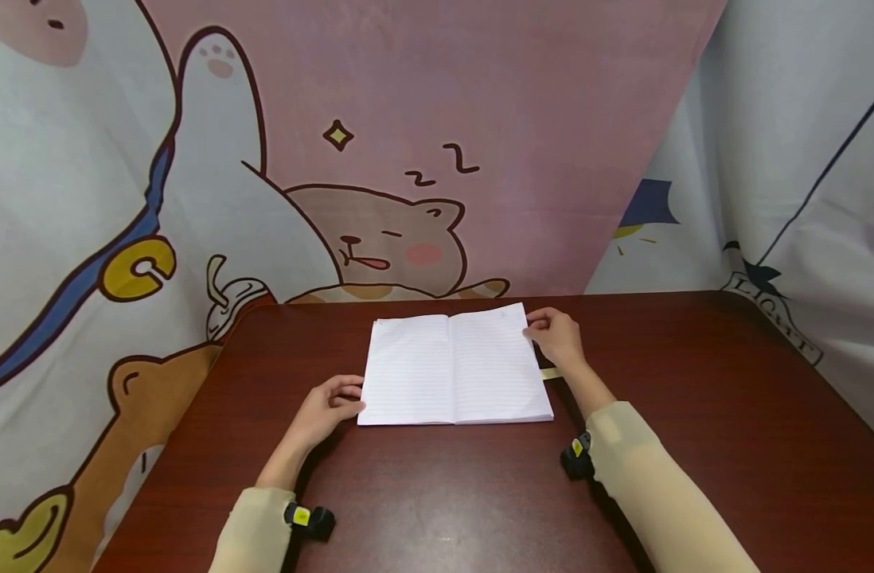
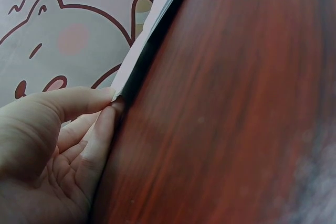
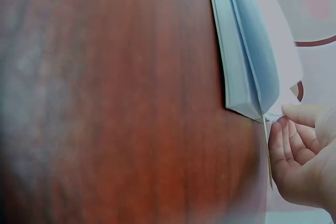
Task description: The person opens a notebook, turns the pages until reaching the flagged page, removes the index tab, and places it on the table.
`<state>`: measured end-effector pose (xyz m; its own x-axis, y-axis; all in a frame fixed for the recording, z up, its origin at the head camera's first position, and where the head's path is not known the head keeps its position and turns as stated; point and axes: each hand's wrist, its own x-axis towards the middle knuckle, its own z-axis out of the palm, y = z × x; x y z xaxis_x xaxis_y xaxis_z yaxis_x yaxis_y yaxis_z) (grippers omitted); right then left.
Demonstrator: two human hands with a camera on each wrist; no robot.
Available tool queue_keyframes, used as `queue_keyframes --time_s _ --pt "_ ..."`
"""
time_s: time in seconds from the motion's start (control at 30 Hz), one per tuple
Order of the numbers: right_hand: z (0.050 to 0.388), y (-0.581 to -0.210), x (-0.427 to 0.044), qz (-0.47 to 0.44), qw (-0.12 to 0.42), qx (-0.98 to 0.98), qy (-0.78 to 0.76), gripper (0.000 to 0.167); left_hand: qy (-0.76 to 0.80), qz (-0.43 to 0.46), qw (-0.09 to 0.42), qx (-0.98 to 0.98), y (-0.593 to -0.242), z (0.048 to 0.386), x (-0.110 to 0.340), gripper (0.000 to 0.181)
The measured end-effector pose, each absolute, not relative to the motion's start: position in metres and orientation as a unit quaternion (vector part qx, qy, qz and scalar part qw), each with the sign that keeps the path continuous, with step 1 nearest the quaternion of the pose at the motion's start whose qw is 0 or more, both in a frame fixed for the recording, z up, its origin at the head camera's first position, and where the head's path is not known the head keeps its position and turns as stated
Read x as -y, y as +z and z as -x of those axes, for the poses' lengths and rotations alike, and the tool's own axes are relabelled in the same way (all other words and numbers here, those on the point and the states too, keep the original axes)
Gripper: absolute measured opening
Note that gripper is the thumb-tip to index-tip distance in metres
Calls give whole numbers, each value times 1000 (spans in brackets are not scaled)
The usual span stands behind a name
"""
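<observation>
An open notebook with lined, blank-looking pages (image 1: 408, 370) lies on the dark red-brown table. At its lower left edge, the left hand (image 1: 329, 410) pinches the corner between thumb and fingers; the left wrist view shows this hand (image 2: 58, 145) close up on the page edge (image 2: 131, 66). The right hand (image 1: 557, 338) holds the upper right page edge. In the right wrist view, that hand (image 3: 304, 150) has thumb and fingertips on the edge of raised pages (image 3: 286, 40), above the thicker page block (image 3: 231, 61). A thin pale strip (image 1: 552, 373) sticks out at the notebook's right side.
The table (image 1: 444, 493) reaches back to a cloth backdrop (image 1: 523, 159) printed with cartoon animals. White fabric (image 1: 809, 159) hangs at the right. A small black device (image 1: 311, 521) is strapped on the left wrist and another (image 1: 576, 458) on the right.
</observation>
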<state>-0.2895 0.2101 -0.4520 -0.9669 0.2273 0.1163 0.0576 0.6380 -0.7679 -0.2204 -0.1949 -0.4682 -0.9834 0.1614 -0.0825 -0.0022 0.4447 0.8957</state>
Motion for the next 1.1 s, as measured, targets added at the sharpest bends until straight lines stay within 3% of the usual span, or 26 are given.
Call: queue_keyframes --time_s 0.37,1.1 --pt "289 -452 -212 88 89 899 419 17 524 -42 80 -847 -467 220 194 43" --pt "292 -453 -209 56 121 905 404 10 518 -37 74 -851 -468 220 193 42"
